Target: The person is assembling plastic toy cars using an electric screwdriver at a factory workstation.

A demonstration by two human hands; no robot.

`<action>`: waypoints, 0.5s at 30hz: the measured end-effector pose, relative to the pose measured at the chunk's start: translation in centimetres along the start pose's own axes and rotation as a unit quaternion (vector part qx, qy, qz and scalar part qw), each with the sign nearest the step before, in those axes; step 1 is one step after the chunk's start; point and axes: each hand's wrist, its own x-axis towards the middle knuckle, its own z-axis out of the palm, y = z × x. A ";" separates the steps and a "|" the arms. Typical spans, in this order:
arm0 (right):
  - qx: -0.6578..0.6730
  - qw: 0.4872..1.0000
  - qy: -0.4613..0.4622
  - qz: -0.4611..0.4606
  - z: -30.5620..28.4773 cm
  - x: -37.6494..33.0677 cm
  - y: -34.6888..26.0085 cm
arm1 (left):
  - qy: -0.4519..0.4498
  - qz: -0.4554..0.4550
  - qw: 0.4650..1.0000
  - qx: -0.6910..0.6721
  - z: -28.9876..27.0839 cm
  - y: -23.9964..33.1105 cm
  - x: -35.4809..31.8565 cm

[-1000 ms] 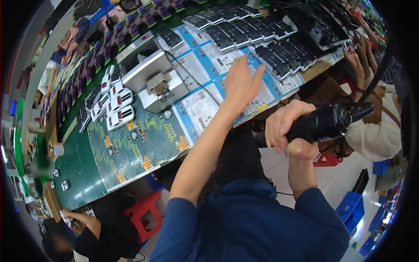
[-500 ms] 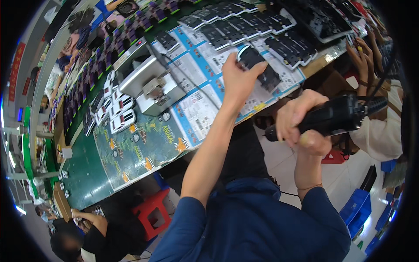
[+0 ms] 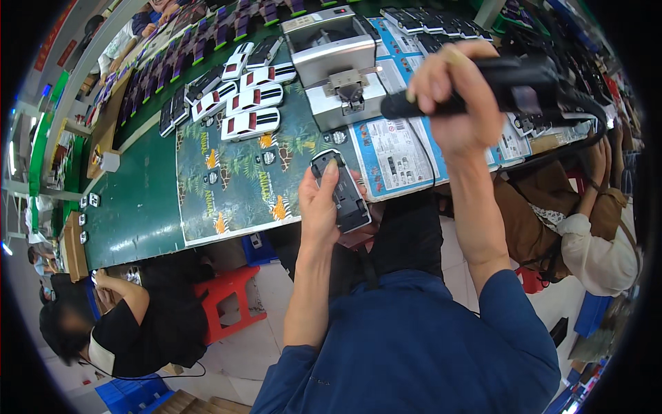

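Light falls evenly and fairly bright on the table [image 3: 138, 221], whose green top carries a sheen near its front edge. Pale highlights streak the metal machine [image 3: 348, 65]. A lamp [image 3: 7, 248] glares far left. Shade darkens the trousers [image 3: 410, 241]. The tool [image 3: 510, 86] looks soft; a smudge covers a seated person's [image 3: 155, 331] face. Lines bend toward the black, round rim.

a navy-blue shirt [image 3: 420, 345] — short loose sleeves [image 3: 520, 314], a tiny pale mark [image 3: 319, 381] at left — over black trousers [image 3: 408, 241].
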 end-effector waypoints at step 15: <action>-0.328 0.940 -0.049 -0.077 3.9 3.3 7.0 | -0.016 -0.023 0.999 -0.029 0.4 0.4 0.5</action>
